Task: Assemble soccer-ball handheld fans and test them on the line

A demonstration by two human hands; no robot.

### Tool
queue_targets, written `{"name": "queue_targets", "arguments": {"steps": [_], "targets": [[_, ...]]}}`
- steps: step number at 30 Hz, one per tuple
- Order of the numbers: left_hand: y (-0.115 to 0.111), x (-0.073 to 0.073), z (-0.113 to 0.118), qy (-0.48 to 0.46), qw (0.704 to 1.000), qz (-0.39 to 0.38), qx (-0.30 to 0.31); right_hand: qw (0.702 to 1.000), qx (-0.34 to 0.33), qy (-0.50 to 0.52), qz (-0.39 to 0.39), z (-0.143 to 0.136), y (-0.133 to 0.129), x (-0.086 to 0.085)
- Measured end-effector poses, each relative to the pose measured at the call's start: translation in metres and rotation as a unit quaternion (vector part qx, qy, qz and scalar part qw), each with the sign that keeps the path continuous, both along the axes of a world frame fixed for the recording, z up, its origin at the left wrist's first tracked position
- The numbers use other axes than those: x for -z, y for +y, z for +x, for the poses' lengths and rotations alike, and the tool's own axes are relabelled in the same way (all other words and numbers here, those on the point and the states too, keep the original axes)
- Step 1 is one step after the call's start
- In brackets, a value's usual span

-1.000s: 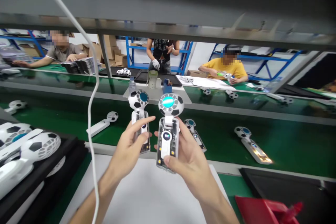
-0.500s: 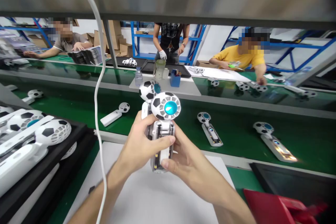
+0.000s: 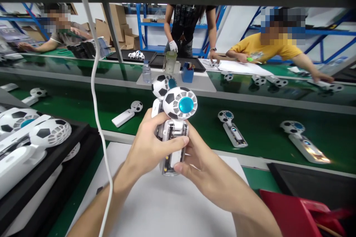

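Both my hands hold a handheld fan [image 3: 180, 103] with a soccer-ball head and a teal centre, upright above a white sheet [image 3: 167, 207]. Its see-through handle shows a circuit board and a white block inside. My left hand [image 3: 151, 146] wraps the handle from the left, thumb across its front. From the right, my right hand [image 3: 198, 166] closes on the lower handle, thumb on its front. Just behind is a second soccer-ball fan [image 3: 160, 86], partly hidden, its white handle beside my left fingers; which hand supports it I cannot tell.
More such fans lie on the green conveyor belt [image 3: 194, 133]. At left, several fans fill a black tray [image 3: 83, 133]. A white cable [image 3: 96, 81] hangs before my left arm. At right are a red container [image 3: 286, 211] and a black tray [image 3: 306, 181]. Three people work opposite.
My view has tilted slightly down; my hands keep their hold on the fan. Belt fans appear further right. The person in yellow has reached further right, and the standing person's hand has lowered to the paper.
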State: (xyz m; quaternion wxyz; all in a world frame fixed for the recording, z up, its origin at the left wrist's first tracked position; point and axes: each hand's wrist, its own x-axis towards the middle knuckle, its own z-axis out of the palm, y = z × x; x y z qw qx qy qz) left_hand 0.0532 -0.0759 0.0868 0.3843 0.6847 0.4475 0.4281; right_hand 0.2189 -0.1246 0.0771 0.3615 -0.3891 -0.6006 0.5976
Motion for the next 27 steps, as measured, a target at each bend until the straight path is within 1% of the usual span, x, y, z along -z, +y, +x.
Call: {"name": "queue_targets", "arguments": {"steps": [4, 9, 11, 13, 16, 18, 24, 26, 27], "targets": [[0.0, -0.001, 0.0, 0.026, 0.999, 0.023, -0.018, 0.998, 0.039, -0.051, 0.022, -0.008, -0.002, 0.004], [0.001, -0.004, -0.006, 0.056, 0.997, 0.045, -0.027, 0.993, 0.095, -0.066, 0.034, -0.021, -0.003, 0.01], [0.002, -0.003, -0.008, 0.061, 0.997, 0.049, -0.023, 0.993, 0.094, -0.064, 0.045, -0.021, -0.001, 0.011], [0.003, -0.002, -0.008, 0.061, 0.997, 0.045, -0.026, 0.995, 0.076, -0.05, 0.046, -0.018, 0.002, 0.011], [0.003, 0.0, -0.006, 0.055, 0.997, 0.038, -0.044, 0.999, 0.037, 0.005, 0.027, -0.015, 0.006, 0.009], [0.001, 0.0, -0.005, 0.057, 0.996, 0.044, -0.052, 0.999, 0.029, 0.034, 0.023, -0.016, 0.007, 0.008], [-0.005, -0.005, -0.005, 0.087, 0.988, 0.11, -0.059, 0.992, 0.1, 0.021, 0.071, -0.026, 0.004, 0.006], [-0.003, -0.005, -0.007, 0.088, 0.989, 0.108, -0.056, 0.991, 0.106, 0.023, 0.078, -0.026, 0.006, 0.007], [-0.001, -0.005, -0.009, 0.084, 0.99, 0.097, -0.054, 0.992, 0.097, 0.029, 0.075, -0.024, 0.008, 0.007]]}}
